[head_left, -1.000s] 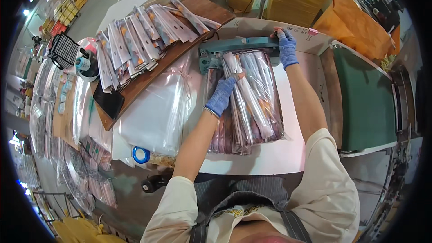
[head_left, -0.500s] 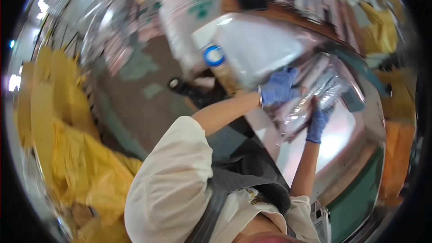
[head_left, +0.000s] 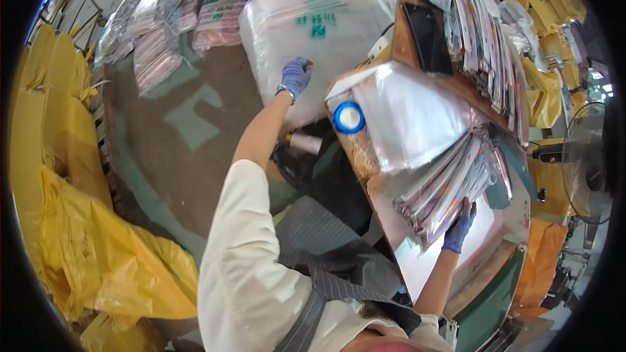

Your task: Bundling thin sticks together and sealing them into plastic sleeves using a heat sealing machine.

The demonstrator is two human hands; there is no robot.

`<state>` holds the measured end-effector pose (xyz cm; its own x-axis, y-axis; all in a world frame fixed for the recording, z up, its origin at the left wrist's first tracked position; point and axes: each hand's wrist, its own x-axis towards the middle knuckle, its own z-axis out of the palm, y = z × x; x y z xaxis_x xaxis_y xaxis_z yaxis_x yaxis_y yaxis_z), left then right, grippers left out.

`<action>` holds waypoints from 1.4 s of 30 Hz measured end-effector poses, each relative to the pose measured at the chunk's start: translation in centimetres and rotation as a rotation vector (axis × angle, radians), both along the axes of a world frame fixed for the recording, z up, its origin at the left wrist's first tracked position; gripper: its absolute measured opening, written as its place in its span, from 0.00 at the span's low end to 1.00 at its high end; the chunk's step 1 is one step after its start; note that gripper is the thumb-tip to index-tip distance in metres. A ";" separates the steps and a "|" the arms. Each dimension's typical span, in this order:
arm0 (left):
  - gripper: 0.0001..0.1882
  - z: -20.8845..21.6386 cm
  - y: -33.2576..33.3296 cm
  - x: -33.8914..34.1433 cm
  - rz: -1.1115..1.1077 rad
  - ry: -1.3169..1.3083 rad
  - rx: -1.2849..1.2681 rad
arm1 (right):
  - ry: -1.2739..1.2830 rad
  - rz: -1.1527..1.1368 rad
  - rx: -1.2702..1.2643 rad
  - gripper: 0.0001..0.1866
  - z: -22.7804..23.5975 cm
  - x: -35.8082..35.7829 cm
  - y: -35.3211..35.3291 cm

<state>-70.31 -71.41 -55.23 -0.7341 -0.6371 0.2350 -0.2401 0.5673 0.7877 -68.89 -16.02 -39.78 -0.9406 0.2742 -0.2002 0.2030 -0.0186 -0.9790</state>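
Note:
My left hand [head_left: 297, 76], in a blue glove, reaches out over a stack of large clear plastic bags [head_left: 280, 32] with green print. Its fingers are curled in; whether they pinch any film is hidden. My right hand [head_left: 460, 225], also gloved in blue, grips the near right side of a bundle of thin plastic-wrapped packets [head_left: 440, 189]. That bundle lies fanned out on the worktable's white surface [head_left: 417, 264]. Just beyond it is a pile of clear plastic sleeves [head_left: 417, 117], with a blue-rimmed round roll [head_left: 349, 117] at its left edge.
A dark phone [head_left: 427, 39] lies on a brown board beside a long row of packets [head_left: 482, 58]. Yellow sacks [head_left: 104, 248] stand along the left. Wrapped bundles [head_left: 160, 39] sit on the floor at far left. A fan [head_left: 587, 163] stands at right.
My left hand has let go of the packet bundle and moved left and away, over the bag stack. The bundle now lies more fanned out. My right hand stays on it.

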 end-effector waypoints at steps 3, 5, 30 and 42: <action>0.09 -1.4 -0.5 -5.4 -0.132 -0.125 0.000 | -0.011 -0.003 0.025 0.36 -0.1 0.1 0.0; 0.10 -0.8 1.0 -7.1 -0.098 -0.296 -0.211 | -0.005 -0.053 0.051 0.36 -0.3 0.0 0.2; 0.09 25.5 6.8 16.5 -0.148 0.108 -0.117 | 0.411 0.904 -0.153 0.14 8.7 10.5 -29.3; 0.07 22.6 16.7 28.8 0.077 0.042 0.059 | 0.164 0.881 -0.573 0.03 4.3 19.4 -28.9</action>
